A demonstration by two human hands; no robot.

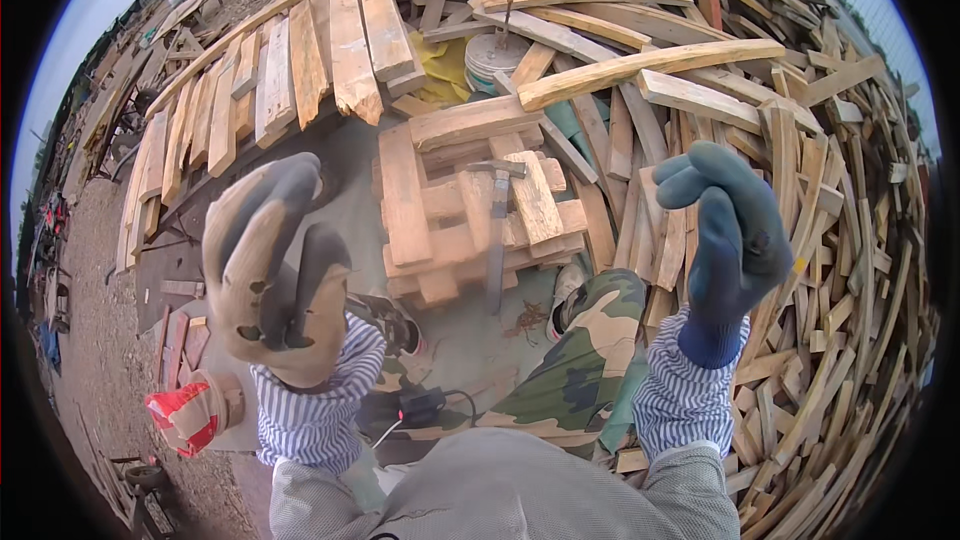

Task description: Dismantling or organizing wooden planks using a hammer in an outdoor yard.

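Note:
Both my hands are raised in worn work gloves. My left hand [275,270], in a tan and grey glove with small holes, has bent fingers with a gap to the thumb, and holds nothing. Nothing shows in my right hand [728,230] either; its blue glove has fingers curled forward, the thumb apart below them. Between the hands, a stack of crossed short wooden blocks [405,195] stands in front of me. A hammer [497,215] lies across it, its head on the top blocks and its handle pointing toward me. Neither hand touches the stack or the hammer.
Boards lie side by side on a bench [305,60] at the far left. A large heap of loose planks [830,340] fills the right and far side. A round whitish bucket [495,58] stands behind the stack. A red and white bag [190,410] sits low at the left.

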